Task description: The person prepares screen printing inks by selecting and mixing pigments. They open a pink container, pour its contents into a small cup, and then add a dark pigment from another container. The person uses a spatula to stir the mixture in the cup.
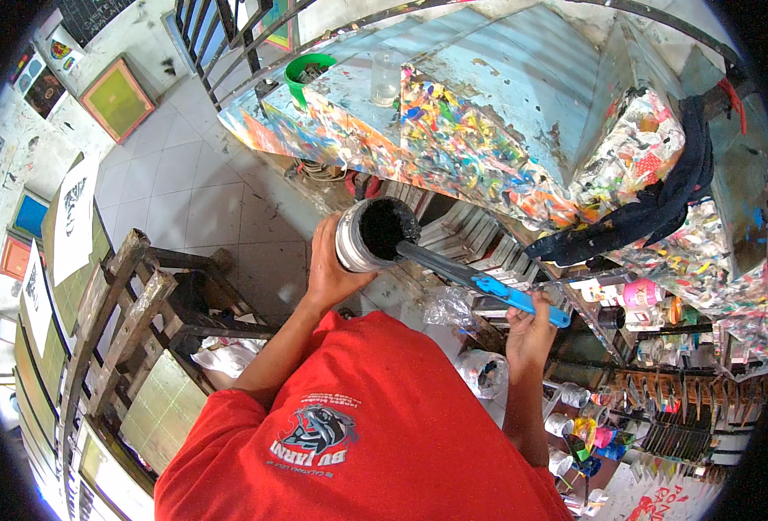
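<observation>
My left hand [323, 271] is wrapped around a whitish plastic jar [349, 239], tipped so that its mouth faces me. Thick black paint or ink [385, 227] coats the inside and the rim. In my right hand [530, 334] is a long, narrow blue-handled tool [488, 286]. Its dark, smeared far end reaches the jar's right rim; its exact kind is unclear. Both hands are in front of my red shirt [384, 399], the right one holding the tool near its back end.
A paint-splattered blue bench [488, 78] carries a green bucket [307, 74] and a clear container [385, 82]. A dark cloth [644, 217] drapes over its edge. Wooden racks with screen frames [162, 404] stand at left. Shelves of paint containers [644, 295] are at right.
</observation>
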`<state>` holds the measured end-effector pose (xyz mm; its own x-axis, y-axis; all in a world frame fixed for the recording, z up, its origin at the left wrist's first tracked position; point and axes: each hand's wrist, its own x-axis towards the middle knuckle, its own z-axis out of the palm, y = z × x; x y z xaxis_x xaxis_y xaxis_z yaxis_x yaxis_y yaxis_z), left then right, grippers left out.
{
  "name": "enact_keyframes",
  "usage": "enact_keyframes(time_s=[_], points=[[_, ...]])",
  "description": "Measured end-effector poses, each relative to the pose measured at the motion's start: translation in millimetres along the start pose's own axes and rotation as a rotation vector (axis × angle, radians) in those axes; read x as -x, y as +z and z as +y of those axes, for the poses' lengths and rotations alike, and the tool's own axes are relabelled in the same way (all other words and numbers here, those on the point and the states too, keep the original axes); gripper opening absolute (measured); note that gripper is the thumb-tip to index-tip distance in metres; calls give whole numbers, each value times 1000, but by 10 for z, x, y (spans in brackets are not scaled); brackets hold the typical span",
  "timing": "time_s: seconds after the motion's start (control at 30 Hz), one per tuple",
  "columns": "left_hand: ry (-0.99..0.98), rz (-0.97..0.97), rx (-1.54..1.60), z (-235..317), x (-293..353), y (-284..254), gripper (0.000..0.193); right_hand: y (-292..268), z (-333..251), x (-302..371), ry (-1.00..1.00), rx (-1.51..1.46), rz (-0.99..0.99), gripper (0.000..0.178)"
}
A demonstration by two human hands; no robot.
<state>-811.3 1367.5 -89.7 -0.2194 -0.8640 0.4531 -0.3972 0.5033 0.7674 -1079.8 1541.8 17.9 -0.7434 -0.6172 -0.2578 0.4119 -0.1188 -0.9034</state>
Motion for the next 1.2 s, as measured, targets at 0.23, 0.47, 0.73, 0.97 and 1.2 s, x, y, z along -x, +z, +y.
enact_keyframes(time_s=[0.23, 0.47, 0.73, 0.97, 1.2], points=[[-111, 15, 155, -113, 23, 84, 109, 9, -162, 6, -98, -114, 111, 21], [-187, 3, 181, 177, -41, 147, 111, 796, 413, 54, 299, -651, -164, 17], [-187, 55, 214, 408, -142, 160, 115, 1055, 734, 43, 200, -584, -244, 11], [-180, 83, 254, 307, -167, 31, 111, 701, 666, 71, 75, -426, -236, 15], [-184, 145, 224, 176, -193, -69, 102, 163, 378, 98, 102, -302, -80, 17]])
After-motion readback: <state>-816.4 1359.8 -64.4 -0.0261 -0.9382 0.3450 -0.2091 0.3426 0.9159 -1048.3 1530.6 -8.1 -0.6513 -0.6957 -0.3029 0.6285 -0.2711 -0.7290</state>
